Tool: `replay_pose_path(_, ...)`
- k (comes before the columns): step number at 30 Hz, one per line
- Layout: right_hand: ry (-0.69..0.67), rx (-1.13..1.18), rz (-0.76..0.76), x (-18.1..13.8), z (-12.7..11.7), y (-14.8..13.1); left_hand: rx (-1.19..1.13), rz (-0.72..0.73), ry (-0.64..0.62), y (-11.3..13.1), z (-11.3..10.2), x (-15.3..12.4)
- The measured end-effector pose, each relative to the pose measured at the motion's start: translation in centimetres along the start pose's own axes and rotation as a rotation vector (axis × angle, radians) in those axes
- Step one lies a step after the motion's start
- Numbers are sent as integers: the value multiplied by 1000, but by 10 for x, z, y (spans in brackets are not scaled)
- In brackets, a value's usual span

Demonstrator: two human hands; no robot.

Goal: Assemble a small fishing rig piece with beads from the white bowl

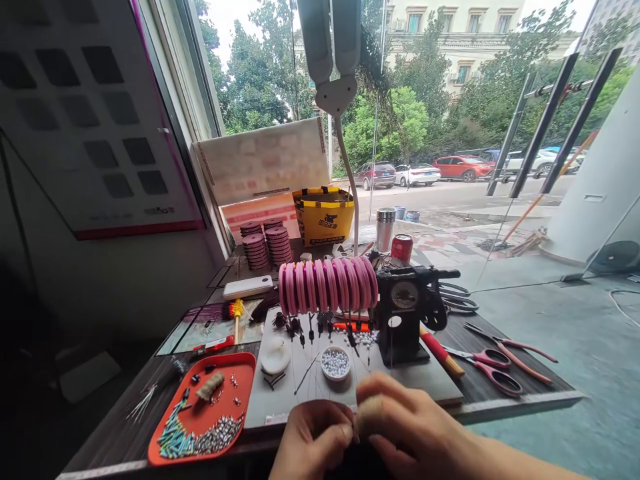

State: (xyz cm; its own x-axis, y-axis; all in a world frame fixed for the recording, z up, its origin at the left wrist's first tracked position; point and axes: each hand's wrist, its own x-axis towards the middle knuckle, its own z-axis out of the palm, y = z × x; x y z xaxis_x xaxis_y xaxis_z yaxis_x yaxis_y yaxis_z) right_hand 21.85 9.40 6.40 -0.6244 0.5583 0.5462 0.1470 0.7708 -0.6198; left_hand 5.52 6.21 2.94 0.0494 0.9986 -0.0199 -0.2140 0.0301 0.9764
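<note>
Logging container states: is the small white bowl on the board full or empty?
Partly full: the small white bowl holds pale beads.

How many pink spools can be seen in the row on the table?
9, as far as I can tell: the pink spools stand side by side left of the black machine. Overlap may hide some.

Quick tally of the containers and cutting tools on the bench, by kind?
Orange tray: 1
Small white bowl of beads: 1
Yellow bag: 1
Steel cup: 1
Red can: 1
Pink-handled scissors: 1
Total: 6
</note>
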Motion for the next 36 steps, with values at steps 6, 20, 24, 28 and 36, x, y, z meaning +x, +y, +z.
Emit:
replay_pose_path(6,-33,-572,-534,-12,6,12,-533,-402,-132,5,1,0)
replay_pose_path(20,-91,-577,-562,-2,4,5,-582,-385,-89,7,1,-5)
replay_pose_path(24,-56,-579,-577,-6,10,10,-631,-390,-116,-1,-1,-3)
replay_pose_path(28,26,-429,-537,-6,20,15,-208,-189,-79,-1,-8,-2)
replay_pose_path(36,-41,691,419,24,7,-7,844,830,372,-17,1,-10)
